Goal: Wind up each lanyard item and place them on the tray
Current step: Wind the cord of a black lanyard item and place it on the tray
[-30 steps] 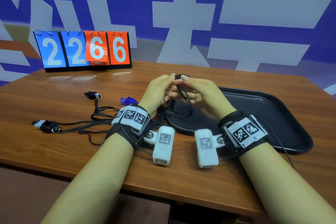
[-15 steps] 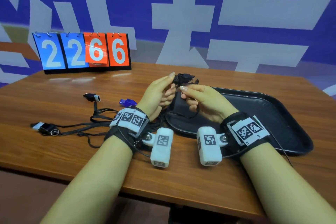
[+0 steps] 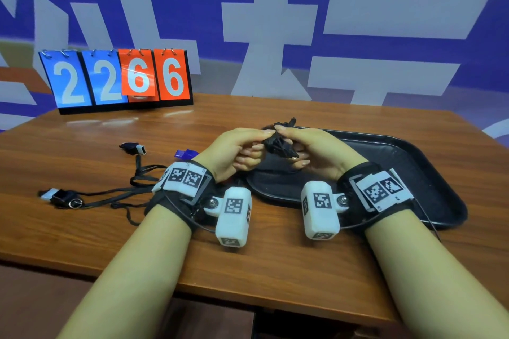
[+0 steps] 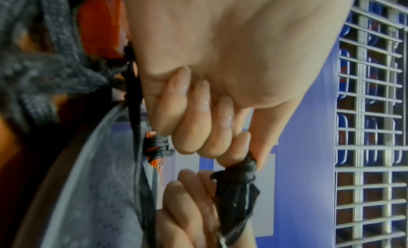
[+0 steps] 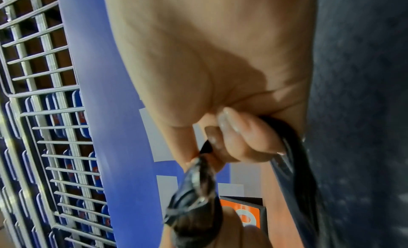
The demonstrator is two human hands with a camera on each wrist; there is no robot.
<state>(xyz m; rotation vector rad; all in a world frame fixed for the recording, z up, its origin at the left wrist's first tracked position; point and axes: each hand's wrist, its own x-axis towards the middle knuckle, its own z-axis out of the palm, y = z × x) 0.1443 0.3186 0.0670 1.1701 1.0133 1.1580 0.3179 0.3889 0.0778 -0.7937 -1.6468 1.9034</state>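
Black woven lanyard cord, wound into a tight bundle (image 3: 279, 143), is pinched between the left hand (image 3: 237, 150) and right hand (image 3: 316, 151), both clenched on it just above the near end of the black plastic tray (image 3: 413, 173), probably to keep the coils from springing loose. Other unwound lanyards (image 3: 115, 190) lie on the brown wooden table (image 3: 275, 270).

Head view down over table (image 3: 82, 228), wrist views close — sharing bundle (image 3: 278, 143)
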